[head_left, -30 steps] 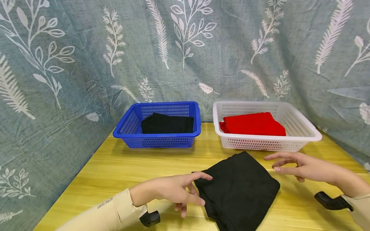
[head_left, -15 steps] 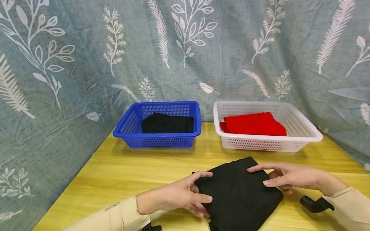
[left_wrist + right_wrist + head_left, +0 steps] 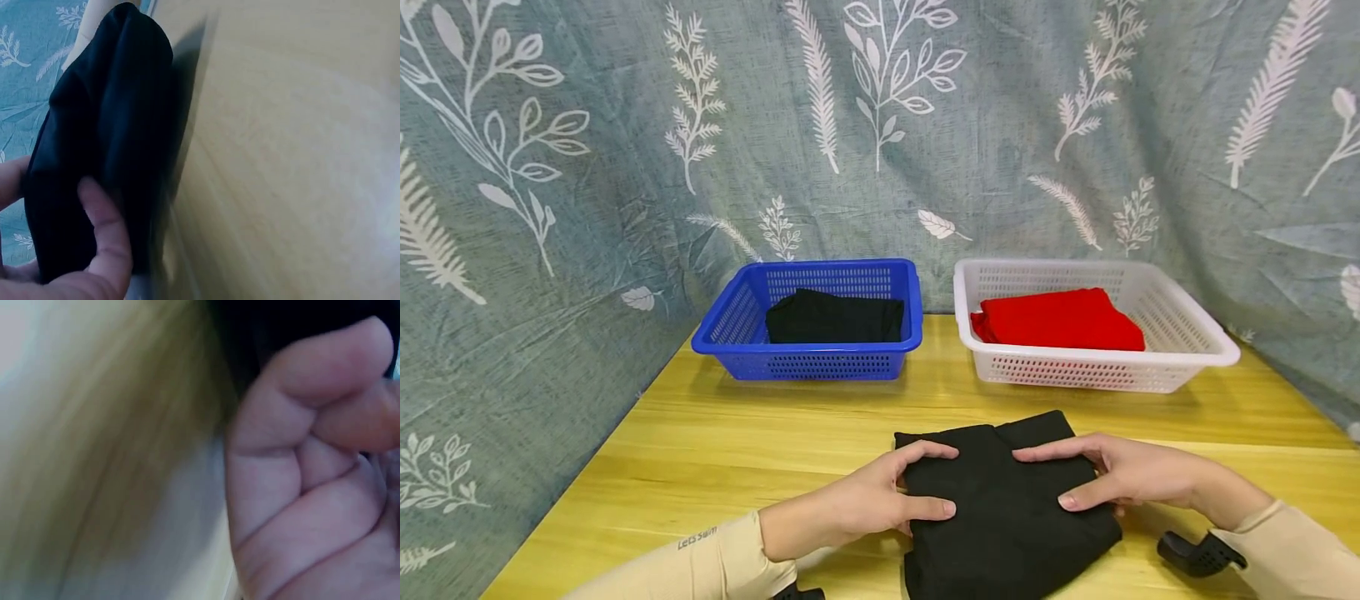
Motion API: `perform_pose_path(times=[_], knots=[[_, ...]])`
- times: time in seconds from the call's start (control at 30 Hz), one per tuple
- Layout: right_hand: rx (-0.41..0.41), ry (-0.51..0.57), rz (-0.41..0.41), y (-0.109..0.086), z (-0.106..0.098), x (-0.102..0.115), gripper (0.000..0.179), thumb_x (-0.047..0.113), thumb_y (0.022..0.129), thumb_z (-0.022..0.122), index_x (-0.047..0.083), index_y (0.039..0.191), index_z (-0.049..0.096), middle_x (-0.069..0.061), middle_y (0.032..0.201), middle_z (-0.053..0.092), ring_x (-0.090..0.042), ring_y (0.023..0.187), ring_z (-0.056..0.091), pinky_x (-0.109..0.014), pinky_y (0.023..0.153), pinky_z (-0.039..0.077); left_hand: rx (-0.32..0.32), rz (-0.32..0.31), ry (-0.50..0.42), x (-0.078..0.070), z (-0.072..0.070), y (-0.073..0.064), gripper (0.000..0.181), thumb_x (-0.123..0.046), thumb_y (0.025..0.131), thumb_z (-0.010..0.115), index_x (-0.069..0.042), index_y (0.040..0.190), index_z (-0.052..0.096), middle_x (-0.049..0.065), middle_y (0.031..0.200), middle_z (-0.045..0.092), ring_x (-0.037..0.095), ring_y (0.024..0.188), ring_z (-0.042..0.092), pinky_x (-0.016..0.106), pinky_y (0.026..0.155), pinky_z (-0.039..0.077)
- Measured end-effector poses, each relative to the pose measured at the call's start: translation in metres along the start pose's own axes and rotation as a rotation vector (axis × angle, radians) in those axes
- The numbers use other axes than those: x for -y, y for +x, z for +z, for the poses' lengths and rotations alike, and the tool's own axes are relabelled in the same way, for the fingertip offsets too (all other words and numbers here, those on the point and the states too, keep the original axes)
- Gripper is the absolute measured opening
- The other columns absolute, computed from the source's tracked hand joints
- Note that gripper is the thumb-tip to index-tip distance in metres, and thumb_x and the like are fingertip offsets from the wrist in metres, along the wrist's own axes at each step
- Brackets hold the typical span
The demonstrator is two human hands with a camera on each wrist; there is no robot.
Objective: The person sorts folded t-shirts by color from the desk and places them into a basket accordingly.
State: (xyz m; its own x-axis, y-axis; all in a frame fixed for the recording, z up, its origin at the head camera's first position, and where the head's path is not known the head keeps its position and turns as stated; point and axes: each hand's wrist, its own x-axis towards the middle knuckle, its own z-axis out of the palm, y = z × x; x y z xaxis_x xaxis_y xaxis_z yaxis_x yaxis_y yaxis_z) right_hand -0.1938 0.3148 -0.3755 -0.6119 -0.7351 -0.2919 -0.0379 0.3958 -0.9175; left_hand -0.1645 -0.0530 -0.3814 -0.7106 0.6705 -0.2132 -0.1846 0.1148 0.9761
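Observation:
A folded black garment (image 3: 992, 508) lies on the near part of the table; its exact kind does not show. My left hand (image 3: 880, 496) grips its left edge, thumb and index finger on top, the other fingers mostly hidden beneath. In the left wrist view the black cloth (image 3: 106, 137) stands up between the fingers. Across from it, my right hand (image 3: 1138, 475) holds the right edge, with thumb and index finger on the upper face. Curled fingers (image 3: 294, 425) show beside dark cloth in the right wrist view, which is blurred.
Behind the garment, a blue basket (image 3: 820, 348) holds a folded black cloth (image 3: 838, 318). To its right, a white basket (image 3: 1097, 360) holds a folded red cloth (image 3: 1060, 321). Both stand on the yellow wooden table (image 3: 760, 442), with a patterned curtain (image 3: 737, 125) behind and at the left.
My right hand has moved left from beside the garment onto its right edge. My left hand has slid slightly right and now grips the left edge. The garment's sides have drawn inward.

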Motion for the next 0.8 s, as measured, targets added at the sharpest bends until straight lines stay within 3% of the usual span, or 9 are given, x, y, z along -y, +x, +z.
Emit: perform_pose_path(times=[0.1,0.17,0.27,0.33,0.43,0.5,0.57,0.8], knots=[[-0.033,-0.028,-0.003,0.004,0.004,0.003,0.062,0.013,0.105,0.069,0.023,0.163,0.049,-0.018,0.152,0.052,0.0,0.071,0.057,-0.016,0.06,0.047,-0.022,0.02,0.053,0.0,-0.002,0.0,0.055,-0.009,0.101,0.075,-0.024,0.151,0.056,0.004,0.132,0.072,0.017,0.103,0.076,0.031,0.085,0.063],[-0.068,-0.062,-0.019,0.007,0.007,0.005,0.062,0.014,0.104,0.07,0.024,0.162,0.051,-0.019,0.15,0.053,0.002,0.071,0.056,-0.016,0.06,0.046,-0.052,0.04,0.108,0.0,-0.004,0.0,0.055,-0.012,0.1,0.077,-0.026,0.149,0.058,0.002,0.133,0.072,0.015,0.109,0.074,0.029,0.092,0.06],[-0.117,-0.101,-0.037,0.012,0.012,0.007,0.061,0.017,0.103,0.073,0.026,0.16,0.053,-0.018,0.153,0.054,0.001,0.099,0.064,-0.017,0.075,0.053,-0.087,0.073,0.168,-0.001,-0.008,0.0,0.056,-0.011,0.097,0.08,-0.026,0.147,0.06,0.001,0.135,0.071,0.013,0.117,0.07,0.028,0.103,0.056],[-0.157,-0.12,-0.047,0.015,0.016,0.009,0.06,0.019,0.102,0.074,0.026,0.159,0.054,-0.017,0.157,0.053,0.0,0.124,0.061,-0.018,0.092,0.054,-0.101,0.1,0.193,-0.003,-0.012,-0.001,0.057,-0.01,0.096,0.081,-0.025,0.146,0.061,0.002,0.136,0.072,0.013,0.12,0.07,0.027,0.105,0.054],[-0.187,-0.101,-0.046,0.02,0.02,0.014,0.061,0.019,0.101,0.076,0.025,0.158,0.055,-0.016,0.154,0.057,-0.006,0.122,0.066,-0.021,0.092,0.058,-0.104,0.127,0.198,-0.007,-0.017,-0.004,0.058,-0.008,0.095,0.081,-0.023,0.147,0.061,0.004,0.136,0.072,0.014,0.119,0.071,0.025,0.104,0.055],[-0.204,-0.087,-0.068,0.022,0.023,0.018,0.061,0.019,0.101,0.076,0.022,0.158,0.055,-0.016,0.155,0.058,-0.007,0.127,0.065,-0.023,0.1,0.057,-0.108,0.14,0.197,-0.009,-0.021,-0.006,0.059,-0.007,0.094,0.081,-0.022,0.147,0.061,0.006,0.136,0.072,0.015,0.118,0.072,0.024,0.102,0.056],[-0.213,-0.083,-0.099,0.026,0.025,0.021,0.061,0.017,0.101,0.076,0.019,0.158,0.055,-0.017,0.153,0.06,-0.008,0.127,0.067,-0.024,0.101,0.057,-0.112,0.15,0.195,-0.011,-0.026,-0.008,0.06,-0.006,0.094,0.081,-0.023,0.148,0.062,0.007,0.137,0.072,0.015,0.118,0.073,0.024,0.101,0.057],[-0.3,-0.104,-0.154,0.038,0.034,0.033,0.061,0.018,0.098,0.08,0.017,0.155,0.058,-0.022,0.149,0.06,-0.01,0.121,0.07,-0.028,0.096,0.061,-0.148,0.173,0.172,-0.015,-0.04,-0.014,0.061,-0.007,0.096,0.079,-0.028,0.15,0.063,0.009,0.14,0.071,0.02,0.12,0.075,0.031,0.099,0.061]])
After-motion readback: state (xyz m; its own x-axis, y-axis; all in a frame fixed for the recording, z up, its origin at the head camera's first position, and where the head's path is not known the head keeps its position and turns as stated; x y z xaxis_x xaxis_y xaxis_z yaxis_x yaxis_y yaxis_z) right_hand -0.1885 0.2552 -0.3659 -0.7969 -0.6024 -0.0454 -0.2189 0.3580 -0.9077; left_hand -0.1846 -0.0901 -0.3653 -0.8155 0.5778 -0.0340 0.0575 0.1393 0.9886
